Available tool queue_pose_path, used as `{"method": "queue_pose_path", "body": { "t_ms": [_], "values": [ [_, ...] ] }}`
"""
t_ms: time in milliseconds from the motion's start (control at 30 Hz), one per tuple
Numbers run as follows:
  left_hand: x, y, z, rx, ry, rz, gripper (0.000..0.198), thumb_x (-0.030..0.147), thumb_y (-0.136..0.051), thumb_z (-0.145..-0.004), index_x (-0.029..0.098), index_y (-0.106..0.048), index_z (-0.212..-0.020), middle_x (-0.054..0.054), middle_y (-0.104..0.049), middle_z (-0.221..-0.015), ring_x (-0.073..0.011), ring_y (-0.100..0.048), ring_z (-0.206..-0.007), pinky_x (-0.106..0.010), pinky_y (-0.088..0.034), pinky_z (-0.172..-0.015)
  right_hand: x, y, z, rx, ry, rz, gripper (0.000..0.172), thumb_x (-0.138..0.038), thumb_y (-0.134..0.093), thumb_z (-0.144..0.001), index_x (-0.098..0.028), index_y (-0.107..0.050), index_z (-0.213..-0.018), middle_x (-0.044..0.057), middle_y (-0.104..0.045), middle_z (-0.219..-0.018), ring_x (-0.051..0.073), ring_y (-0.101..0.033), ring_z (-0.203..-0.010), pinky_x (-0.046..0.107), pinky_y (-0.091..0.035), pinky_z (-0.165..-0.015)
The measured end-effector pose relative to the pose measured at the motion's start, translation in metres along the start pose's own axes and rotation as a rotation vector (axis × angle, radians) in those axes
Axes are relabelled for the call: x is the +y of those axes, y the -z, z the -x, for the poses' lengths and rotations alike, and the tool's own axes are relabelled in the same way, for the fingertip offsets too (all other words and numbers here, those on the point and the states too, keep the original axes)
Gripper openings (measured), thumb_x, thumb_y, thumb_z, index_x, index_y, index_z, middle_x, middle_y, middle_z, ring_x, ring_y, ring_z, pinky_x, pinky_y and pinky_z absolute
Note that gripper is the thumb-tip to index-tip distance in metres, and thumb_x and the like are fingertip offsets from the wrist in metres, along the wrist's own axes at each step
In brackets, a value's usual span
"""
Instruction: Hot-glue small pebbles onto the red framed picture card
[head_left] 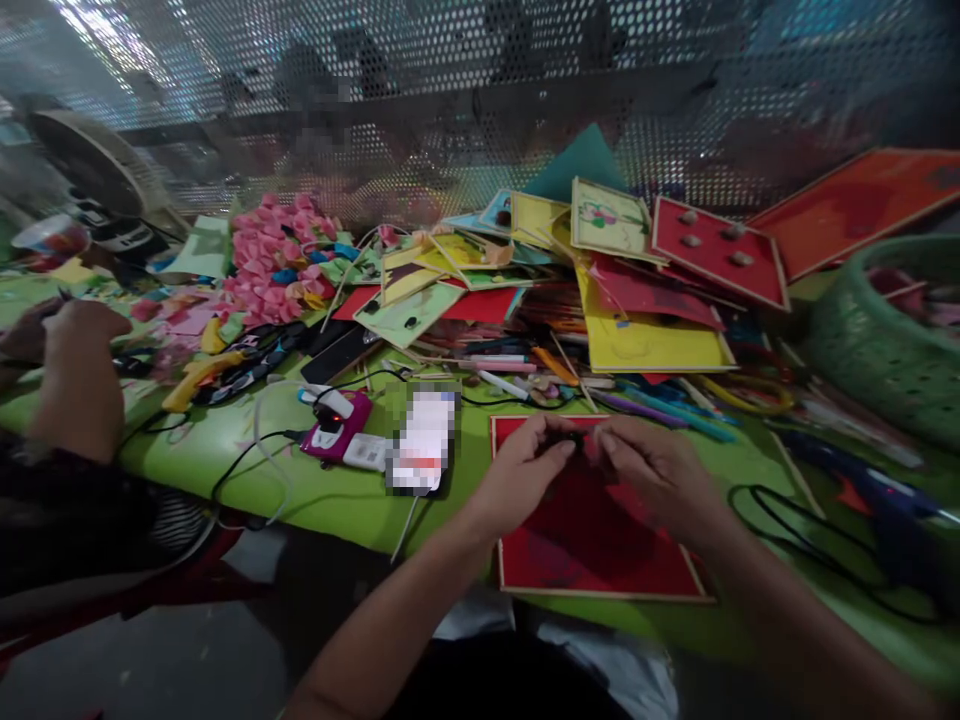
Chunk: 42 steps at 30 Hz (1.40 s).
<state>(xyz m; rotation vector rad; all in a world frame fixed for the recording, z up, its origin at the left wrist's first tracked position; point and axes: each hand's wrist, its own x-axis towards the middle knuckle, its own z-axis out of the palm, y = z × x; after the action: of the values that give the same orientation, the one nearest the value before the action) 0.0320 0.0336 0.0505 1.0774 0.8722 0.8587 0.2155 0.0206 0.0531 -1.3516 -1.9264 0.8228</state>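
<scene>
A red card with a pale wooden frame (600, 545) lies flat at the near edge of the green table (225, 440). Both my hands hover over its upper part. My left hand (521, 470) and my right hand (652, 470) meet fingertip to fingertip, pinching a small dark piece (581, 440) between them. What the piece is I cannot make out. The fingers of both hands are curled closed.
A pile of framed coloured cards (637, 290) and pens covers the table behind. Pink paper flowers (274, 255) lie at back left. A phone (424, 440), chargers and cables sit left of the card. A green basket (885, 330) and blue glue gun (877, 490) are right. Another person's hand (75, 360) rests at left.
</scene>
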Motion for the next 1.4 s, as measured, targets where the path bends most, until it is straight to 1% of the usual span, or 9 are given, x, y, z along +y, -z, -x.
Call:
{"method": "queue_pose_path", "body": {
  "t_ms": [333, 533, 600, 700, 833, 933, 1133, 1233, 1400],
  "values": [
    [-0.002, 0.004, 0.000, 0.023, 0.059, 0.142, 0.028, 0.033, -0.071, -0.081, 0.019, -0.062, -0.104, -0.003, -0.067, -0.089, -0.0118, -0.058, -0.072, -0.018, -0.037, -0.050, -0.019, 0.016, -0.001, 0.025, 0.106, -0.143, 0.025, -0.030, -0.055, -0.096, -0.020, -0.060, -0.073, 0.000, -0.057, -0.069, 0.014, -0.053, -0.065, 0.026, -0.039, -0.062],
    [-0.003, 0.006, -0.004, 0.051, -0.012, 0.161, 0.022, 0.030, -0.072, -0.082, 0.017, -0.063, -0.098, -0.004, -0.072, -0.091, -0.0126, -0.064, -0.083, -0.023, -0.048, -0.074, -0.056, 0.007, 0.030, -0.452, 0.249, -0.226, 0.030, -0.025, -0.055, -0.097, -0.018, -0.056, -0.067, -0.002, -0.055, -0.065, 0.011, -0.051, -0.063, 0.023, -0.035, -0.060],
    [-0.002, 0.005, -0.003, 0.072, -0.006, 0.160, 0.019, 0.027, -0.072, -0.081, 0.018, -0.064, -0.096, -0.003, -0.072, -0.090, -0.0114, -0.064, -0.081, -0.023, -0.048, -0.078, -0.065, 0.004, 0.042, -0.667, 0.305, -0.183, 0.010, -0.018, -0.061, -0.091, -0.020, -0.067, -0.083, -0.001, -0.065, -0.078, 0.013, -0.060, -0.075, 0.024, -0.039, -0.069],
    [0.001, 0.004, -0.003, 0.058, 0.018, 0.168, 0.019, 0.028, -0.073, -0.079, 0.019, -0.065, -0.095, -0.002, -0.071, -0.087, -0.0111, -0.063, -0.077, -0.024, -0.048, -0.076, -0.064, 0.008, 0.055, -0.810, 0.248, -0.107, 0.034, -0.013, -0.065, -0.089, -0.027, -0.066, -0.120, 0.001, -0.070, -0.108, 0.016, -0.064, -0.100, 0.026, -0.042, -0.085],
    [0.000, 0.003, -0.003, 0.026, 0.022, 0.160, 0.022, 0.028, -0.074, -0.078, 0.019, -0.068, -0.097, -0.002, -0.070, -0.086, -0.0108, -0.062, -0.077, -0.024, -0.047, -0.077, -0.047, 0.020, 0.062, -0.614, 0.088, -0.130, 0.011, -0.026, -0.059, -0.098, -0.024, -0.068, -0.105, -0.001, -0.070, -0.096, 0.013, -0.063, -0.088, 0.023, -0.042, -0.079],
    [0.000, 0.003, -0.002, 0.017, 0.002, 0.118, 0.023, 0.026, -0.075, -0.077, 0.018, -0.069, -0.099, -0.002, -0.070, -0.089, -0.0116, -0.061, -0.080, -0.024, -0.047, -0.079, -0.034, 0.027, 0.060, -0.387, 0.019, -0.118, 0.015, -0.030, -0.058, -0.099, -0.022, -0.067, -0.091, -0.001, -0.069, -0.086, 0.012, -0.062, -0.076, 0.022, -0.043, -0.071],
    [-0.001, 0.001, 0.000, -0.076, -0.054, -0.023, 0.025, 0.021, -0.072, -0.079, 0.017, -0.067, -0.104, -0.006, -0.071, -0.102, -0.0158, -0.065, -0.091, -0.028, -0.050, -0.084, -0.018, 0.024, 0.040, 0.072, -0.015, -0.049, 0.008, -0.030, -0.063, -0.095, -0.024, -0.069, -0.097, 0.001, -0.071, -0.092, 0.016, -0.065, -0.083, 0.027, -0.049, -0.076],
    [-0.003, 0.000, 0.000, -0.070, -0.104, -0.118, 0.021, 0.020, -0.071, -0.080, 0.017, -0.066, -0.100, -0.006, -0.071, -0.101, -0.0165, -0.065, -0.093, -0.029, -0.049, -0.085, -0.016, 0.017, 0.031, 0.169, -0.032, -0.075, 0.009, -0.031, -0.065, -0.092, -0.024, -0.070, -0.096, 0.001, -0.071, -0.087, 0.018, -0.065, -0.078, 0.029, -0.051, -0.071],
    [-0.007, -0.002, 0.002, -0.018, -0.159, -0.319, 0.016, 0.019, -0.069, -0.080, 0.020, -0.065, -0.095, -0.003, -0.071, -0.095, -0.0164, -0.064, -0.087, -0.028, -0.049, -0.078, -0.015, 0.007, 0.026, 0.187, -0.079, -0.117, 0.016, -0.038, -0.068, -0.089, -0.024, -0.069, -0.096, 0.002, -0.069, -0.085, 0.018, -0.062, -0.071, 0.030, -0.052, -0.065]
  ]
}}
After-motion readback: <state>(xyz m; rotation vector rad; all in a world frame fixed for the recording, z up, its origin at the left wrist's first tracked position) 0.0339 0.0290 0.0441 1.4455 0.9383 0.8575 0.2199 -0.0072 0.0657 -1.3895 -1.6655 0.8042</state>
